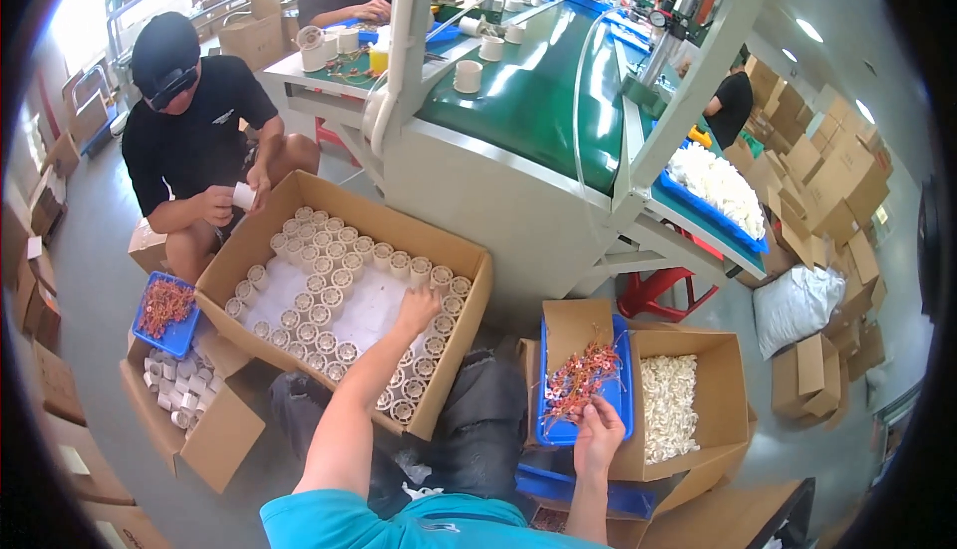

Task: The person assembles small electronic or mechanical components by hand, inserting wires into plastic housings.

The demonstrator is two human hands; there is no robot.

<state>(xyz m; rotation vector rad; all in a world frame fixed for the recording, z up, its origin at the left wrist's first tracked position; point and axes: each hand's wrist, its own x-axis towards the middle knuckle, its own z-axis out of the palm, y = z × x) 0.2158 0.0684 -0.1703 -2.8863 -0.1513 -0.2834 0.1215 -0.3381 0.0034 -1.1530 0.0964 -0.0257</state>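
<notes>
My left hand (421, 310) reaches into a large cardboard box (469, 250), its fingers curled down beside the white ribbed plastic cylinders (420, 270). What those fingers grip is hidden under the hand. Rows of such cylinders stand upright in the box, with white sheet showing between them. To the right, my right hand (598, 434) is at the near edge of a blue tray (626, 369), thumb and fingers pinched on thin red wire pieces (578, 374). A tangled heap of these wires lies in the tray.
Small white parts (670, 404) fill a carton right of my tray. At left, a person (199, 120) holds a white cylinder near another blue tray (167, 315) of red wires and a carton of cylinders (184, 389). A green conveyor (528, 100) stands ahead; a red stool (668, 295) is beneath.
</notes>
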